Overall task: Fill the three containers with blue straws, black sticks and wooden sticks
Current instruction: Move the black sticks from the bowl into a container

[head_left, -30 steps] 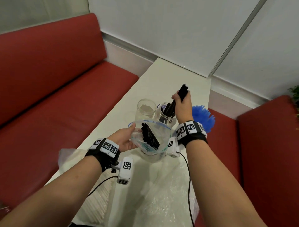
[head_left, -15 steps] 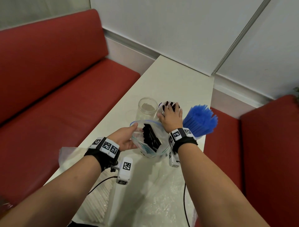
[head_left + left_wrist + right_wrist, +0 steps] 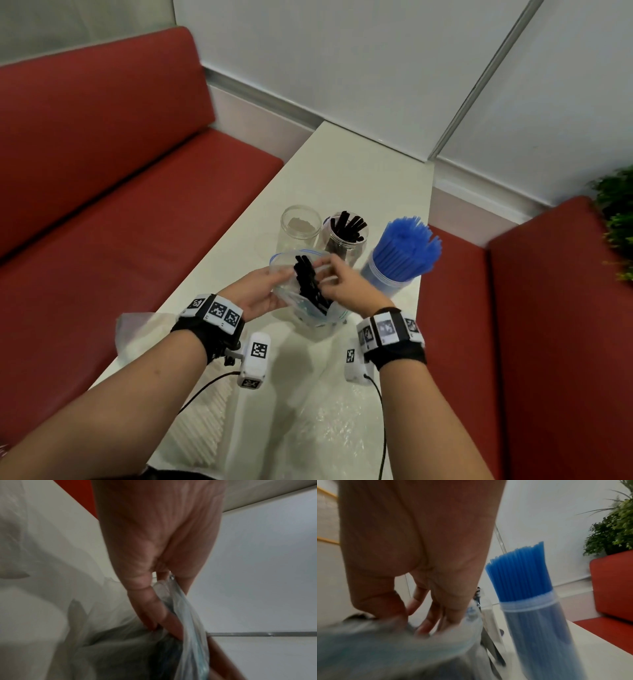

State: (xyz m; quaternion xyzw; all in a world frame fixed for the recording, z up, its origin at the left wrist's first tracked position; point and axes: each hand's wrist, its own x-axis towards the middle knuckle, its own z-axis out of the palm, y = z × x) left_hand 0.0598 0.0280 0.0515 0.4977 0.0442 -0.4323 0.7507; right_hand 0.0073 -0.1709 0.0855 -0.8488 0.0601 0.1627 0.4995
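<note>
Holding a clear zip bag just above a white counter, the left hand grips the bag's left edge, fingers curled into the plastic; the left wrist view shows those fingers pinching the bag's rim. Black sticks stand tilted inside the bag. The right hand reaches into the bag's open mouth from the right, fingers bent toward the black sticks; whether it grasps any cannot be told, since the right wrist view is blurred there.

Just beyond the bag stand three clear containers. The far left jar holds nothing that shows. The middle jar, beside it, holds more black sticks leaning at angles. The right jar, nearer and close to the counter's right edge, is packed with upright blue straws that fan out above its rim.

A sheet of crinkled clear plastic lies on the near part of the counter, under the forearms. A packet of pale sticks lies near the left edge, partly hidden by the left arm. Red benches flank the counter on both sides.
</note>
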